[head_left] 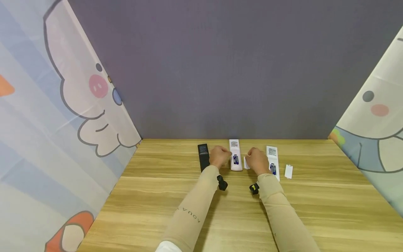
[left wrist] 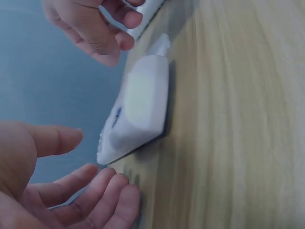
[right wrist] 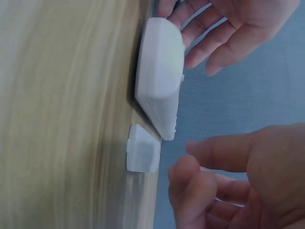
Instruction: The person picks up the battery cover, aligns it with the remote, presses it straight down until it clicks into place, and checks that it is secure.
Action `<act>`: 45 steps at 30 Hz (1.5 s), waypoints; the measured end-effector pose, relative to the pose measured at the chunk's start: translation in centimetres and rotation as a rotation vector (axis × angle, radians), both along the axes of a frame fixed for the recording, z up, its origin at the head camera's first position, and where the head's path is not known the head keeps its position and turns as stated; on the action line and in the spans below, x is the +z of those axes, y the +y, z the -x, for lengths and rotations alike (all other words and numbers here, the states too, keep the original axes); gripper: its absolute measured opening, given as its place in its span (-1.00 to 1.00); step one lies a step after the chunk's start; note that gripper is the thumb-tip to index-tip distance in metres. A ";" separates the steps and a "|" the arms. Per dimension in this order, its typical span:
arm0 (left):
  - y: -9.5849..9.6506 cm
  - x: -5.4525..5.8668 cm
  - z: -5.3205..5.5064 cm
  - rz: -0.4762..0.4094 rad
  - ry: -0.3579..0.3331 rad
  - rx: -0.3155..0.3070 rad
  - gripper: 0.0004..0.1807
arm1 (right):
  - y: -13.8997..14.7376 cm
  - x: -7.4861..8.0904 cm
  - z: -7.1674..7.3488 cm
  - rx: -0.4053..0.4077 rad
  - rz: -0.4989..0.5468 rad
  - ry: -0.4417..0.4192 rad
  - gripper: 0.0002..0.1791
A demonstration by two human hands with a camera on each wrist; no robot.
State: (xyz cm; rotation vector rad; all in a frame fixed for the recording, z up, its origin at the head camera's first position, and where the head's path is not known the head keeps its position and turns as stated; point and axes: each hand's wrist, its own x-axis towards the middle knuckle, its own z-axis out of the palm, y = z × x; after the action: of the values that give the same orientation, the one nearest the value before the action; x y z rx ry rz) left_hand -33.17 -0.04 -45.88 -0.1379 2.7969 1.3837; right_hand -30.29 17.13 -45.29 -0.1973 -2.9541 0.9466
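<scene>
A white remote control [head_left: 234, 144] lies face down between my hands, its battery bay uncovered and blue batteries [head_left: 236, 160] showing inside. My left hand [head_left: 220, 156] is at its left side, thumb and fingers apart, holding nothing in the left wrist view. Whether the fingertips touch the remote I cannot tell. To the remote's right, a small white battery cover [right wrist: 143, 150] lies on the table. My right hand [right wrist: 233, 186] hovers close to that cover with loosely bent fingers and nothing between them.
A black remote [head_left: 203, 154] lies left of my left hand. Beyond my right hand are another white remote [head_left: 272, 152] with its blue batteries [head_left: 273, 169] exposed and a second white cover [head_left: 288, 171]. A grey panel [head_left: 236, 70] stands along the wooden table's [head_left: 163, 196] far edge.
</scene>
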 end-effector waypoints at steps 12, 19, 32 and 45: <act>1.8 0.5 0.4 0.142 -0.024 0.016 -0.67 | 0.1 -0.4 0.4 0.060 -0.139 -0.019 -0.79; 2.6 0.2 1.2 0.196 -0.050 0.021 -0.65 | 0.2 -0.4 0.5 0.089 -0.134 -0.084 -0.77; 2.9 -0.3 1.6 0.211 -0.061 0.030 -0.71 | 0.2 -0.1 0.4 0.144 -0.124 -0.137 -0.59; 3.8 -1.1 2.5 0.096 -0.064 0.140 -0.68 | 0.6 -0.1 1.4 0.143 -0.121 -0.171 -0.67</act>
State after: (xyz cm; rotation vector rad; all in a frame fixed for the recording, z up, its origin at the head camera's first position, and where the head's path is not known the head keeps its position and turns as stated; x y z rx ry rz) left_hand -35.64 3.81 -47.01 -0.3803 2.8494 1.2450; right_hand -31.69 17.74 -45.42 -0.0666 -3.2088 0.7973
